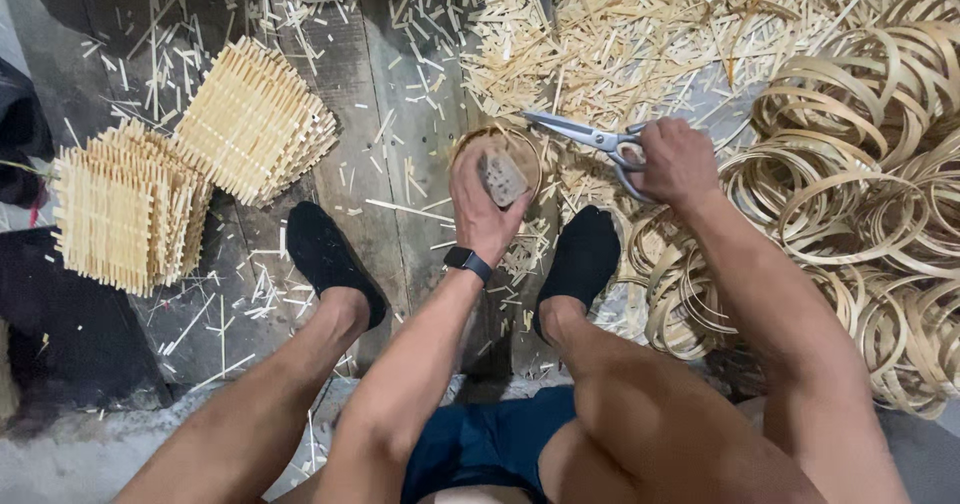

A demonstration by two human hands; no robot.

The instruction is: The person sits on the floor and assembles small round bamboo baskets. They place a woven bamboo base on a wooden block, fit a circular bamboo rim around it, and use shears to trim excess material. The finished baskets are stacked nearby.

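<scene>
Centrally, the left hand (487,204) grips a small grey block (501,177) inside a round woven bamboo ring (470,146) on the dark plank floor (385,114); the right hand (677,161) clasps steel scissors (580,134), hemmed by bamboo hoops (860,184) rightward, with open boards leftward.

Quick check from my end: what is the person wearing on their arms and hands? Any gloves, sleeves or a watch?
Both arms are bare, with no sleeves in view. The left hand and the right hand wear no gloves, and I can make out no rings. The only item is a black smartwatch with a dark band on the left wrist.
</scene>
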